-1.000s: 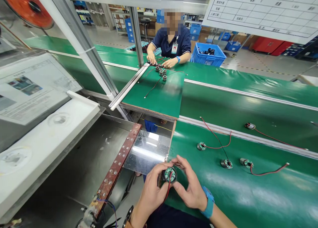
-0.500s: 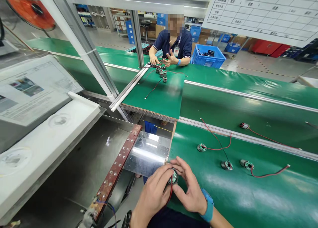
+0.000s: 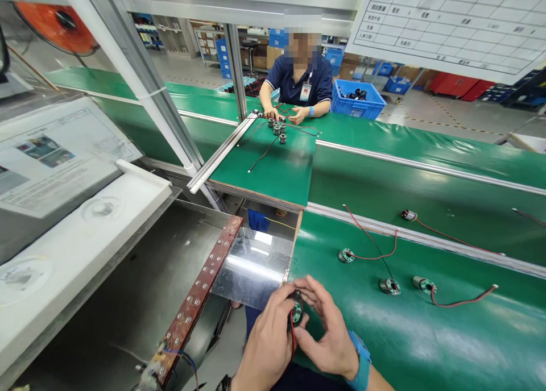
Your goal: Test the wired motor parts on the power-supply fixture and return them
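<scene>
Low in the head view, my left hand [image 3: 269,337] is closed round a small round motor [image 3: 297,311] with a green circuit board in a black ring-shaped housing. A red wire runs down from it past my left fingers. My right hand [image 3: 326,331] curls round the other side, its thumb and fingertips at the housing's edge. Fingers cover part of the housing. To the right on the green mat lie more motors with leads: one motor [image 3: 346,256] at the left, another motor [image 3: 389,286] below it, and a third motor [image 3: 424,284] further right.
Beyond the mat, a green conveyor belt [image 3: 464,220] carries a motor [image 3: 408,215]. A co-worker [image 3: 301,75] sits across, hands by several motors [image 3: 277,128]. A metal tray [image 3: 170,260] with a brown riveted strip [image 3: 200,294] and a clear plate [image 3: 256,266] lie left. A blue crate [image 3: 357,101] stands behind.
The held motor has tipped in my hands, its board now seen more edge-on. On the belt, the motor has shifted left. The co-worker's raised hand has come down to the table.
</scene>
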Tool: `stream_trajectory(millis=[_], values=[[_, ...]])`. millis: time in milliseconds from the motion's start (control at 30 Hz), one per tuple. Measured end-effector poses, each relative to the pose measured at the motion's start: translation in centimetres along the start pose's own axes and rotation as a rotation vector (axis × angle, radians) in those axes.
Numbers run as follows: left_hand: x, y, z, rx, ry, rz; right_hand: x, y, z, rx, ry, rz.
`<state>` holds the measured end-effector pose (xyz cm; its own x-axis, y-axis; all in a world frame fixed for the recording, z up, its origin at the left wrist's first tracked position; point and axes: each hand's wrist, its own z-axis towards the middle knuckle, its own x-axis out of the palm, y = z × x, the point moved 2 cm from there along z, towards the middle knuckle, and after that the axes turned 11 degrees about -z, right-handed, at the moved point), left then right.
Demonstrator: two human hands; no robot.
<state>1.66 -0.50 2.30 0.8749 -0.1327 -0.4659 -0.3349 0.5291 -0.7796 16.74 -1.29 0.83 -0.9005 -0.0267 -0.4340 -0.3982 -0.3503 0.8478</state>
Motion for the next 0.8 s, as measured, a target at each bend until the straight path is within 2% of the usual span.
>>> stream_trajectory(millis=[200,500,733,800], values=[[0.5,0.8,-0.9,-0.009,-0.067,-0.121,0.1,0.0,0.1,0.021,-0.009,0.027],[0.4,0.5,-0.7,-0.019,-0.095,-0.051,0.3,0.0,0.1,0.064,-0.011,0.096],[0.2,0.0,-0.4,-0.044,-0.008,0.06,0.3,-0.1,0.0,0.054,-0.027,0.069],[0.3,-0.4,-0.4,-0.029,-0.015,0.103,0.3,0.0,-0.1,0.041,-0.048,0.052]])
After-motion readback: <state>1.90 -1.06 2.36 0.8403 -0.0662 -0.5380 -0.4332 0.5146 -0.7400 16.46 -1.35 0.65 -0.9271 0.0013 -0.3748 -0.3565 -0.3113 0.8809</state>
